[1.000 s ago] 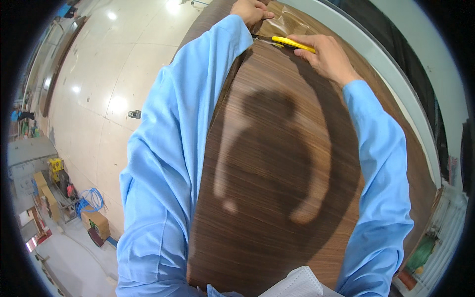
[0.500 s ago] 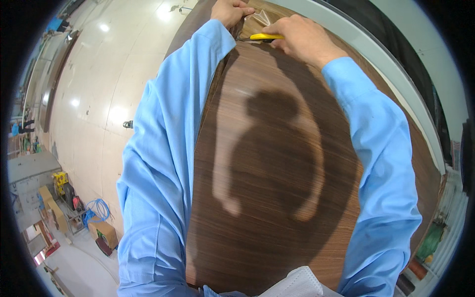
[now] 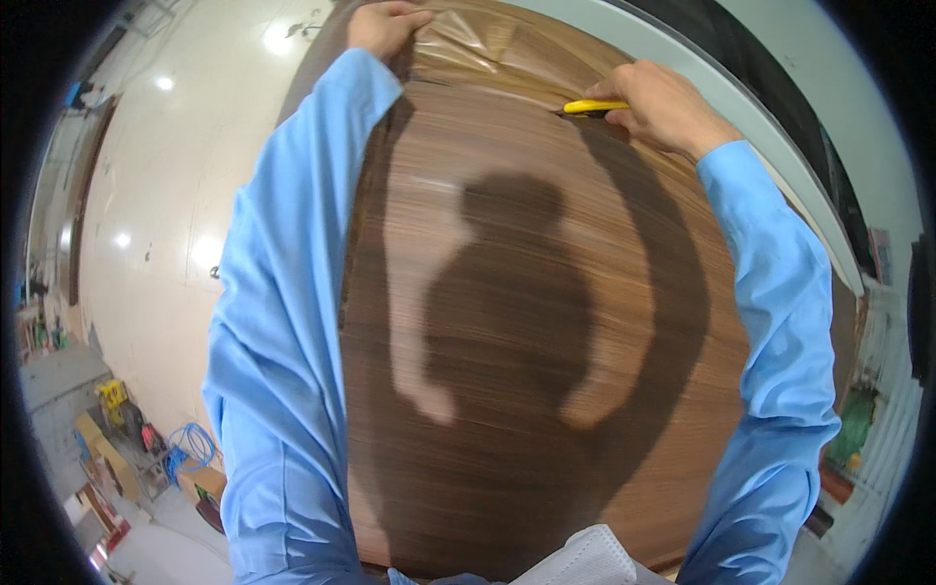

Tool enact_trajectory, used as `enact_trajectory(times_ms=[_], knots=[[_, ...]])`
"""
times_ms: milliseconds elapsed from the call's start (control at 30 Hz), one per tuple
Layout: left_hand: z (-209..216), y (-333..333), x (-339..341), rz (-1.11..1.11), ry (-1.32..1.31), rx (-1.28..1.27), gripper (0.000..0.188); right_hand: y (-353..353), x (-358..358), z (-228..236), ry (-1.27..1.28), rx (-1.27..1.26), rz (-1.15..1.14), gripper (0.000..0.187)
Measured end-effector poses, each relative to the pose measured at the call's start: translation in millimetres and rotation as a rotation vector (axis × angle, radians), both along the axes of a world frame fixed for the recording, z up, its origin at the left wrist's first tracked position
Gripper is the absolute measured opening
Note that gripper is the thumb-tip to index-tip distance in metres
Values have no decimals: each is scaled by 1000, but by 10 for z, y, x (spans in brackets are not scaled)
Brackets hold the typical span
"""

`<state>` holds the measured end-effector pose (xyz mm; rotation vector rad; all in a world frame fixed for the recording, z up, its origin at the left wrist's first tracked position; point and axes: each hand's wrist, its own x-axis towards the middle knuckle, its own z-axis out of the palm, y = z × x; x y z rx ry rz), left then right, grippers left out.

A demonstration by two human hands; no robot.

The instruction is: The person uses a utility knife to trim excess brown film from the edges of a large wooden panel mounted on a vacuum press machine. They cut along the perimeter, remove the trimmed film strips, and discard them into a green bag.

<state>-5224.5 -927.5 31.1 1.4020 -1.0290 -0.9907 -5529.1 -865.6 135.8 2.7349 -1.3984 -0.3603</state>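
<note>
A wide brown wood-grain panel (image 3: 507, 322) lies in front of me, my shadow across it. Over its far end runs a glossy, wrinkled strip of clear film (image 3: 487, 39). At the far left corner my left hand (image 3: 387, 27) pinches the film's edge between thumb and fingers. My right hand (image 3: 668, 105) is closed around a yellow utility knife (image 3: 597, 105) by the far right part of the panel. The knife points left, its tip at the border between film and bare wood grain. My right palm hides the rear of its handle.
A pale rail (image 3: 721, 88) curves along the panel's far right side. Shiny light floor (image 3: 146, 195) stretches to the left. At lower left stand a coiled blue hose (image 3: 190, 447), a cardboard box (image 3: 202, 482) and a yellow tool (image 3: 112, 398).
The knife in my right hand has moved right along the film's border. My left hand now appears farther left, still pinching the film, and more of the film strip shows between the hands.
</note>
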Motion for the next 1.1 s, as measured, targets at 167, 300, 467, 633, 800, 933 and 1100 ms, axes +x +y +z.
enact_trajectory(times_ms=[167,300,467,633,800,933,1100], knots=[[-237,-174,228,-15,-380,-23,29,109,-785,286,190,45,-63,34],[4,442,-445,437,-820,-144,38,168,-1585,413,334,25,-199,36],[177,2433,-2691,-92,-471,-271,47,170,-2427,283,429,22,-368,36],[-70,3314,-3526,-281,-817,-197,63,337,-2955,301,435,23,-416,23],[-125,3288,-3536,-259,-943,-228,64,447,-3565,310,421,-32,-471,17],[-141,3326,-3692,-229,-1084,-223,63,480,-4390,255,326,-62,-398,18],[-201,3316,-3748,-186,-1220,-254,61,421,-5332,274,413,-53,-410,21]])
